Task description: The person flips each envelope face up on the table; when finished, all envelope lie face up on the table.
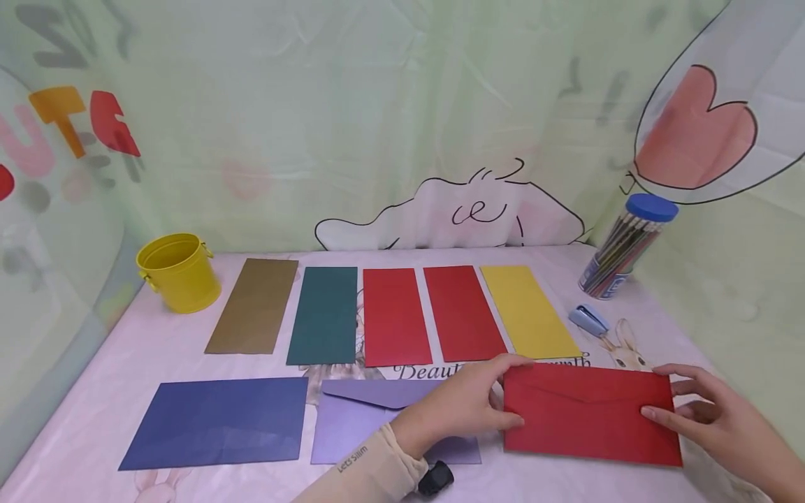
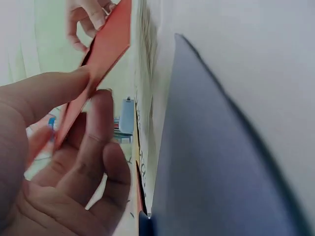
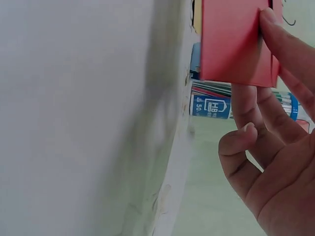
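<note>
A person pinches a red envelope by both ends at the near right.

The left hand and right hand hold it between thumb and fingers, tilted above the table; uneven pulling might crease it. Just left, the sleeve could drag the purple envelope askew; farther, a low swing could nudge the yellow envelope.

Site is a small tabletop work area, screened by hangings; type of building cannot be determined. Hangings are pale green, with cartoon drawings, coloured letters at left and a heart at right, and enclose the far, left and right sides. Table covering is pink, rabbit-printed. Stationery indicates desk use: envelopes, a pencil tub and a stapler at far right.
</note>
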A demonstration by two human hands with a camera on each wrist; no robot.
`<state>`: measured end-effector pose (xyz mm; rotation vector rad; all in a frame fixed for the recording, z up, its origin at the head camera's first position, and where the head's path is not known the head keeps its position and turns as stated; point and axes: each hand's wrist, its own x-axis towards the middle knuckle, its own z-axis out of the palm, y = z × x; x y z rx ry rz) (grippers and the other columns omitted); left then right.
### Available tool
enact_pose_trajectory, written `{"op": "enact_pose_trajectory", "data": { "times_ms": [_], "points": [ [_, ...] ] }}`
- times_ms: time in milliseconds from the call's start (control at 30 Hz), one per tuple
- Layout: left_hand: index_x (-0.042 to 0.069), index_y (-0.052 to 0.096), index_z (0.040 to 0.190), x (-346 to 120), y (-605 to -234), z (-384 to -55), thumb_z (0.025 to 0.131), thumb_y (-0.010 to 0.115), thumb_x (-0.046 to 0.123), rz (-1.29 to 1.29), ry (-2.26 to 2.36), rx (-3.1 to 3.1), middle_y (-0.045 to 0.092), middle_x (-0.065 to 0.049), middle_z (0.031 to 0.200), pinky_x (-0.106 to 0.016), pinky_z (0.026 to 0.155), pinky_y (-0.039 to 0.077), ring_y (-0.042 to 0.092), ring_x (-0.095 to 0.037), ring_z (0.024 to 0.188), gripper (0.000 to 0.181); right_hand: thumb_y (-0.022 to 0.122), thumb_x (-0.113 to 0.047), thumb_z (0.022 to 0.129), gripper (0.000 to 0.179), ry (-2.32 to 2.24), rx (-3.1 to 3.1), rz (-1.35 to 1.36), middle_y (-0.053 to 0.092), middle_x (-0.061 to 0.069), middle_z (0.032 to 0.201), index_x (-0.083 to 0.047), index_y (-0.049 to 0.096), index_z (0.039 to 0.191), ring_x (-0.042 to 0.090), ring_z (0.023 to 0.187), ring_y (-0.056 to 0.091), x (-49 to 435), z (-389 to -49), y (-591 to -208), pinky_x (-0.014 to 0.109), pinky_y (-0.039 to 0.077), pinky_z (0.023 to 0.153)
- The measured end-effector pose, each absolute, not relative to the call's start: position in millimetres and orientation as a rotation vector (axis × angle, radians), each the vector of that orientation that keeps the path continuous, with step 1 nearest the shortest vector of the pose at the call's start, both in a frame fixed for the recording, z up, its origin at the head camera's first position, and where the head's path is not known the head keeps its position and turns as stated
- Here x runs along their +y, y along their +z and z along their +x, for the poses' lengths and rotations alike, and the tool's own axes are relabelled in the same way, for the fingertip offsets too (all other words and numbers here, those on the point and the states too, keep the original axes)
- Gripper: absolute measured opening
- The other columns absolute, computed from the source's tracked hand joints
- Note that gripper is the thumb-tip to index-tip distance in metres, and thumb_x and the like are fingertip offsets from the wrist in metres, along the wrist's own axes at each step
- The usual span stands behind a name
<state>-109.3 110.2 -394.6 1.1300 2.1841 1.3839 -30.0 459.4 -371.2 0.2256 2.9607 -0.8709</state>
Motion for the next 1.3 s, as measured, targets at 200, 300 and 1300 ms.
{"op": "enact_pose_trajectory", "data": {
  "times_ms": [200, 300, 1300],
  "points": [
    [0.025, 0.054, 0.144, 109.2, -394.5, -108.7, 0.078, 0.089, 0.027, 1.199, 1.089, 2.423, 0.056, 0.010, 0.122, -0.012, 0.080, 0.044, 0.056, 0.005, 0.086, 0.074, 0.085, -0.039, 0.081, 0.094, -0.782, 2.889, 0.243, 0.051, 0.033, 0.122, 0.005, 0.035, 0.147, 0.020, 0.087, 0.061, 465.3, -33.3, -378.9, 0.037, 0.059, 0.067],
    [0.033, 0.057, 0.142, 108.5, -394.5, -106.6, 0.074, 0.090, 0.040, 1.212, 0.891, 2.570, 0.053, 0.011, 0.121, -0.018, 0.089, 0.039, 0.047, -0.001, 0.104, 0.076, 0.089, -0.042, 0.074, 0.106, -0.795, 2.800, 0.237, 0.052, 0.031, 0.121, 0.006, 0.031, 0.148, 0.021, 0.089, 0.060, 469.4, -35.4, -384.8, 0.037, 0.059, 0.069],
    [0.043, 0.059, 0.139, 112.8, -397.6, -94.7, 0.081, 0.077, 0.057, 1.185, 0.410, 2.770, 0.052, 0.013, 0.125, -0.036, 0.094, 0.035, 0.039, -0.009, 0.113, 0.062, 0.089, -0.013, 0.073, 0.091, -0.730, 2.626, 0.156, 0.056, 0.016, 0.110, 0.014, 0.035, 0.141, 0.024, 0.094, 0.055, 454.2, -51.3, -386.2, 0.039, 0.058, 0.070]
  ]
}}
